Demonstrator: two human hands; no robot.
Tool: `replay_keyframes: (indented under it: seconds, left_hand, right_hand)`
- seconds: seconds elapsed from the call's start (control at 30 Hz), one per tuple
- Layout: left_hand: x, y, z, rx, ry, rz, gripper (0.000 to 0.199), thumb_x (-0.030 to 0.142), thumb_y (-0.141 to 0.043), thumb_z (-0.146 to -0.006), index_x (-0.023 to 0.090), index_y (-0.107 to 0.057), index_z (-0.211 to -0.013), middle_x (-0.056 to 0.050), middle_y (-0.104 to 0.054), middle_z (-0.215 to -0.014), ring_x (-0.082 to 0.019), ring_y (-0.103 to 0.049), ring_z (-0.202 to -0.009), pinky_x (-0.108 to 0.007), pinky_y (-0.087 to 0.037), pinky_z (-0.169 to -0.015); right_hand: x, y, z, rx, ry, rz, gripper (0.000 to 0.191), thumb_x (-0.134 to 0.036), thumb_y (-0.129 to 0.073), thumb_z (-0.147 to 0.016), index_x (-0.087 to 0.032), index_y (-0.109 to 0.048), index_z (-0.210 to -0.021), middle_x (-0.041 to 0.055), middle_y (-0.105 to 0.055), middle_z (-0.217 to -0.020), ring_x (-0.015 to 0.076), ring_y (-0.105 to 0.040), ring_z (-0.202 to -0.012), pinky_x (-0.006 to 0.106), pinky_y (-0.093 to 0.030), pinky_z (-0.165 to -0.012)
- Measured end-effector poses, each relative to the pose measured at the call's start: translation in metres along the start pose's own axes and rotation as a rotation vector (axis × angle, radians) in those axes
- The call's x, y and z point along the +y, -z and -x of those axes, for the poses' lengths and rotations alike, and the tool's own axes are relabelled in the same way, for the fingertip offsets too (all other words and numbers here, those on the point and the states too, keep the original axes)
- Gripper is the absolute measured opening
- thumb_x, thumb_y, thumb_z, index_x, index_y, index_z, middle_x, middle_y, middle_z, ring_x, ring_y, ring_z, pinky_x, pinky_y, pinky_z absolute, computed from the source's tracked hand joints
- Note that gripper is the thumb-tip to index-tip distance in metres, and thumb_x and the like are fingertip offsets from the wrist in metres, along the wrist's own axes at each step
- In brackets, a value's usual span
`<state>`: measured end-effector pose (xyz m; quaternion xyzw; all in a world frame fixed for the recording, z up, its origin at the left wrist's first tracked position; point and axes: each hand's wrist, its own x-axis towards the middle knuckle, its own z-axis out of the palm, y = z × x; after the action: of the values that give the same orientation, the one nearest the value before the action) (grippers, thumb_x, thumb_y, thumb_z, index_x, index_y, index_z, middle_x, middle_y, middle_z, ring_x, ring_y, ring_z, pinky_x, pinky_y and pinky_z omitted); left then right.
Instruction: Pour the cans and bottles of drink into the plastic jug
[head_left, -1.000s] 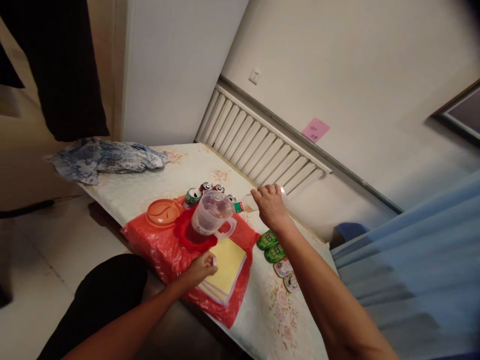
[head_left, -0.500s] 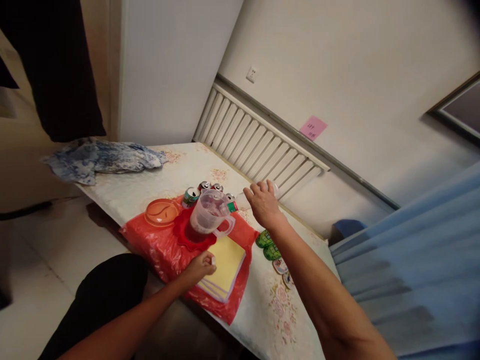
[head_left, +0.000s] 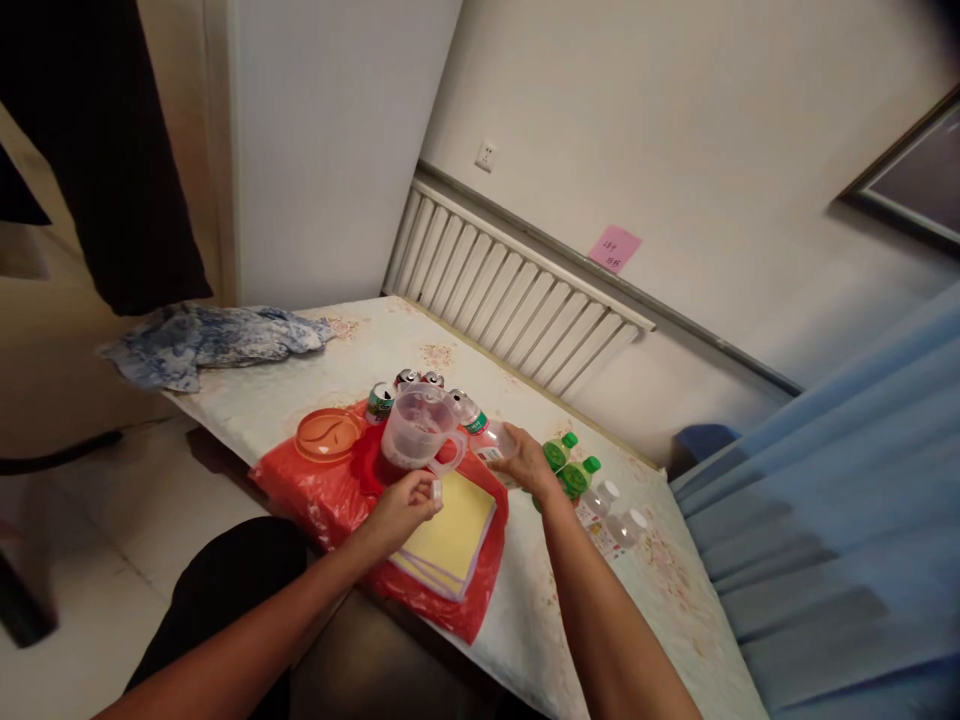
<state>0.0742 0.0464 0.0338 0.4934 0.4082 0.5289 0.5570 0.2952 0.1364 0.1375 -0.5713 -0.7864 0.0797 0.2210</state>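
Note:
My right hand (head_left: 529,465) is closed around a clear plastic bottle (head_left: 491,438) with a green and pink label. Its neck points up and left, beside a translucent pitcher (head_left: 416,430). My left hand (head_left: 405,512) is pinched on a small white cap (head_left: 436,490), just in front of the pitcher. Pinkish contents show low in the pitcher, which stands on a red scalloped tray (head_left: 369,468). Under my left hand lies a stack of yellow cloths or sheets (head_left: 454,530) with pale edges. Several drink cans (head_left: 380,402) stand behind the pitcher.
An orange round lid (head_left: 328,435) lies on red plastic sheeting (head_left: 292,475). Green-capped bottles (head_left: 576,478) and clear white-capped bottles (head_left: 619,530) stand to the right. A blue patterned cloth (head_left: 225,340) lies at the table's far left. A radiator (head_left: 510,290) runs behind; a blue curtain (head_left: 810,520) hangs right.
My right hand has come down with the bottle, from tipped high with its neck at the pitcher to neck up beside it. My left hand has risen slightly, still pinching the cap.

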Motion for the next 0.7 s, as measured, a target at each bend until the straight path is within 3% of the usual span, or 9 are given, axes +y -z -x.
replay_keyframes:
  seconds: [0.13,0.27,0.5,0.7]
  left_hand:
    - [0.034,-0.001,0.002,0.082,-0.103,-0.192,0.04,0.034,-0.066,-0.072,0.015,-0.063,-0.108,0.0,-0.063,-0.079,-0.017,-0.06,-0.072,-0.028,-0.047,-0.067]
    - [0.052,-0.006,-0.001,0.153,-0.232,-0.374,0.039,0.03,-0.063,-0.075,0.015,-0.065,-0.111,-0.003,-0.064,-0.087,-0.017,-0.061,-0.078,-0.029,-0.05,-0.07]
    - [0.06,-0.021,-0.002,0.04,-0.343,-0.592,0.041,0.018,-0.059,-0.075,0.015,-0.065,-0.115,-0.005,-0.063,-0.097,-0.019,-0.062,-0.083,-0.032,-0.053,-0.076]
    - [0.061,-0.026,0.003,-0.042,-0.483,-0.728,0.04,0.012,-0.057,-0.079,0.017,-0.064,-0.118,-0.009,-0.064,-0.108,-0.025,-0.061,-0.105,-0.042,-0.048,-0.098]
  right_hand:
    - [0.01,-0.01,0.035,0.016,0.053,-0.172,0.061,-0.022,-0.083,-0.062,-0.022,-0.065,-0.121,0.0067,-0.069,-0.113,0.0267,-0.064,-0.105,0.041,-0.049,-0.094]
    - [0.012,-0.016,0.068,0.031,0.102,-0.23,0.051,-0.025,-0.083,-0.063,-0.022,-0.068,-0.112,0.0056,-0.07,-0.105,0.0254,-0.064,-0.095,0.04,-0.051,-0.088]
    - [0.028,-0.029,0.098,0.109,0.165,-0.198,0.062,-0.034,-0.087,-0.064,-0.021,-0.066,-0.12,0.0097,-0.068,-0.11,0.0292,-0.062,-0.1,0.043,-0.047,-0.091]
    - [0.027,-0.022,0.106,0.098,0.178,-0.189,0.056,-0.039,-0.085,-0.069,-0.022,-0.067,-0.119,0.0095,-0.069,-0.107,0.0284,-0.061,-0.097,0.041,-0.046,-0.089]
